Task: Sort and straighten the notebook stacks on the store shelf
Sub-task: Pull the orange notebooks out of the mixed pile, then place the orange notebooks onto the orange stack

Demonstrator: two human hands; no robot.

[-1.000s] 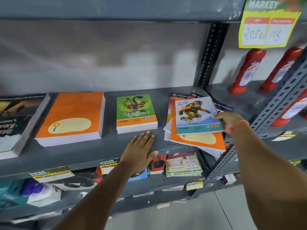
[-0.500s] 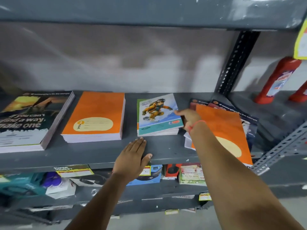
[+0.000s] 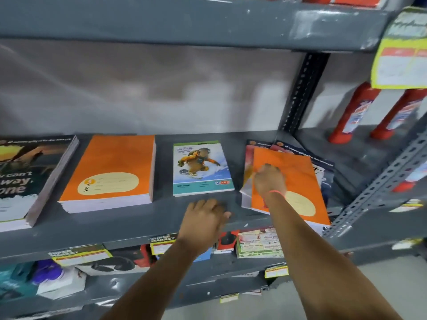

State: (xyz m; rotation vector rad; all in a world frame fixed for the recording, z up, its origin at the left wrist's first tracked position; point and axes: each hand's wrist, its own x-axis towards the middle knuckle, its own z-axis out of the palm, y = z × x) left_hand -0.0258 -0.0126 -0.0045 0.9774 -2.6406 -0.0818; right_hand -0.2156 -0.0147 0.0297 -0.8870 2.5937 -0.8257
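Notebooks sat in four groups along the grey shelf [image 3: 138, 227]. At the shelf's left end a dark-cover stack [image 3: 30, 179] ran out of view; just right of it stood a thick orange stack [image 3: 111, 172], edges fairly square, front edge set back from the shelf lip. Mid-shelf, a small stack topped by a snowboarder notebook [image 3: 201, 168] lay square to the front edge w/ bare shelf on both sides and in front.

Left hand [image 3: 203, 224] rested flat on that bare strip near the front edge, fingers spread wide, holding nothing, just short of the snowboarder stack.

Right hand [image 3: 269, 181] lay on a loose orange notebook [image 3: 298, 181], fingers curled down onto its cover; whether it gripped or only pressed, can't tell (motion blur). That notebook sat skewed, its near corner hanging past the shelf's front edge by the right upright. Under it, a fanned messy pile [image 3: 323, 172] of dark and red covers stuck out at the back and right.

Red bottles [image 3: 353, 114] stood on the next bay, past the slotted upright [image 3: 300, 93].
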